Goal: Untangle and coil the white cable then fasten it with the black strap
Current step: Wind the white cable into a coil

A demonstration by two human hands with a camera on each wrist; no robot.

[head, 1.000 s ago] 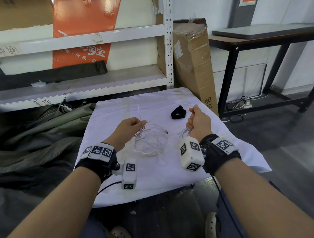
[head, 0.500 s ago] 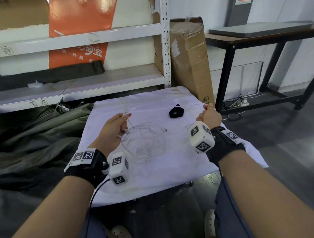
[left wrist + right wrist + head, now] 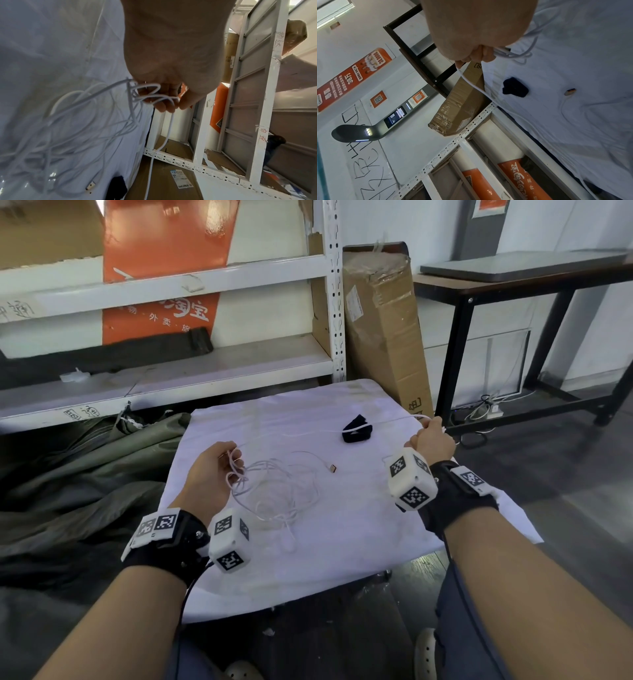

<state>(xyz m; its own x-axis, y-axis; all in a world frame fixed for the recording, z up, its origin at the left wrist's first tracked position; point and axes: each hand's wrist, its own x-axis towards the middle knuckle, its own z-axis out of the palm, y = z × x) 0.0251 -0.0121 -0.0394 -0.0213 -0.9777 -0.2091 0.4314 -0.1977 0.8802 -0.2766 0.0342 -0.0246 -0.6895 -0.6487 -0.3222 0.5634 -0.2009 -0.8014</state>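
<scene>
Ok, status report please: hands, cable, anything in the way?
Left hand, right hand both grip cable. Span taut between them, rest tangled. Strap lies under span.

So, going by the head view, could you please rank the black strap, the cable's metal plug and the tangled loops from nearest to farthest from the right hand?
From the right hand:
1. black strap, just to its left.
2. metal plug, mid-cloth.
3. tangled loops, beside the left hand.

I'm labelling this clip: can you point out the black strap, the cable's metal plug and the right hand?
black strap [image 3: 357, 433], head view, middle of its folded band.
metal plug [image 3: 332, 468], head view, its tip lying on the cloth.
right hand [image 3: 432, 437], head view, back of the hand.
</scene>
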